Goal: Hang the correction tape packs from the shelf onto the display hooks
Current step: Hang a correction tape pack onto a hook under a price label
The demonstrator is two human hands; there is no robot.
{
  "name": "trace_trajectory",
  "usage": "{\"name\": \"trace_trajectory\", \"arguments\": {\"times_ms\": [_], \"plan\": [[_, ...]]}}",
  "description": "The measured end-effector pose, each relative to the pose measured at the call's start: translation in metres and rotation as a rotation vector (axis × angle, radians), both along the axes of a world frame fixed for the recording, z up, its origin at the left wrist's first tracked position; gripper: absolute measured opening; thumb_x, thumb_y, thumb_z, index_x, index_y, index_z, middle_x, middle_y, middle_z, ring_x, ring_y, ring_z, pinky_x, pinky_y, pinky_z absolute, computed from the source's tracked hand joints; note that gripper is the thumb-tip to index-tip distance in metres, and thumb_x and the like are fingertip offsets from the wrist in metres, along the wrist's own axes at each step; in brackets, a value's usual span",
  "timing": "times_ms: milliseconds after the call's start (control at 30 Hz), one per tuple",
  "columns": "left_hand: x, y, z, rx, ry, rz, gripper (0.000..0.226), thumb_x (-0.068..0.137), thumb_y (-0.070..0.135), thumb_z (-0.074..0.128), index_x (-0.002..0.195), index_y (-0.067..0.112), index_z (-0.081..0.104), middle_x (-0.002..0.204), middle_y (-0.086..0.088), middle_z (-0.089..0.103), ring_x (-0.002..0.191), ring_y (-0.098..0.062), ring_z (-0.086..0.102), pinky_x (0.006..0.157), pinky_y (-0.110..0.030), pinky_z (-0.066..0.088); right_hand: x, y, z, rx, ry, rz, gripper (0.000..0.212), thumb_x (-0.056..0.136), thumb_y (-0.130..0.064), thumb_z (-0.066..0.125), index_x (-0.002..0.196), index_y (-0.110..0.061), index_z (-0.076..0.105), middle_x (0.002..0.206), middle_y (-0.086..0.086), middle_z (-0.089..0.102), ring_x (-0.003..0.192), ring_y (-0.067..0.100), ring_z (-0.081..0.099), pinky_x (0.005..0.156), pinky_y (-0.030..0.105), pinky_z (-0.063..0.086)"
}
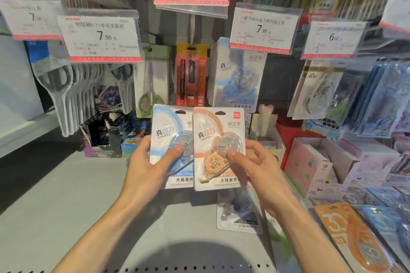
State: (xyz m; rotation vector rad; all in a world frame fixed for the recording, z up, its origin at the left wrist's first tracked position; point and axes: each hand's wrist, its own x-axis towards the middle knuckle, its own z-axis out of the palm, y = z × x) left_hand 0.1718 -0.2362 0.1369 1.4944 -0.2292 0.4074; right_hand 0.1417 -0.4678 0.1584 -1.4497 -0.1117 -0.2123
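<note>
My left hand (147, 167) grips a blue correction tape pack (168, 139), thumb on its clear blister. My right hand (258, 169) grips an orange correction tape pack (216, 150) the same way. Both packs are upright, side by side, the orange one overlapping the blue one's right edge, above the grey shelf (66, 195). A dark correction tape pack (238, 215) lies flat on the shelf below my right hand. Behind, a blue pack (240, 80) hangs on a display hook under a 7.90 price tag (263, 29).
Scissors packs (150, 82) and a red pen pack (192, 75) hang at the back centre. More packs (319, 91) hang at right. Boxes (310, 166) stand on the right, card boxes (106, 135) at the back left. Loose packs (352, 235) lie at lower right.
</note>
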Motion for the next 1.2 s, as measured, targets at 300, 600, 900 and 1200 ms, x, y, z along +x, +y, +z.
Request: {"name": "trace_trajectory", "arguments": {"times_ms": [300,600,900,1200], "plan": [[0.002,-0.008,0.054,0.096,-0.215,0.054,0.025,0.087,0.023,0.081,0.106,0.030,0.067,0.099,0.024,0.078,0.087,0.004,0.074,0.069,-0.008,0.052,0.000,-0.044,0.023,-0.011,-0.191,-0.243,0.029,0.091,-0.018,0.076,0.118,-0.018,0.064,0.098,-0.001,0.083,0.089,0.014,0.080,0.066,0.014,0.057],[-0.012,-0.039,0.101,0.087,-0.373,-0.014,0.028,0.083,0.031,0.079,0.107,0.027,0.066,0.099,0.024,0.077,0.089,0.004,0.074,0.073,-0.008,0.051,0.001,-0.057,0.035,-0.061,-0.249,-0.291,0.029,0.089,-0.026,0.078,0.115,-0.024,0.065,0.099,-0.004,0.083,0.090,0.014,0.080,0.075,0.028,0.055],[-0.029,-0.035,0.118,0.014,-0.495,-0.025,0.034,0.082,0.033,0.077,0.112,0.026,0.063,0.105,0.020,0.077,0.096,0.000,0.074,0.078,-0.012,0.053,0.002,-0.046,0.058,-0.074,-0.409,-0.281,0.029,0.092,-0.023,0.077,0.117,-0.027,0.063,0.103,-0.008,0.081,0.092,0.009,0.078,0.069,0.014,0.057],[-0.033,-0.038,0.125,0.003,-0.517,-0.054,0.033,0.081,0.030,0.074,0.112,0.027,0.062,0.103,0.022,0.078,0.095,0.003,0.073,0.079,-0.011,0.053,0.014,-0.033,0.095,-0.129,-0.509,-0.286,0.028,0.094,-0.028,0.075,0.119,-0.027,0.063,0.111,-0.004,0.080,0.102,0.011,0.076,0.083,0.024,0.060]]}}
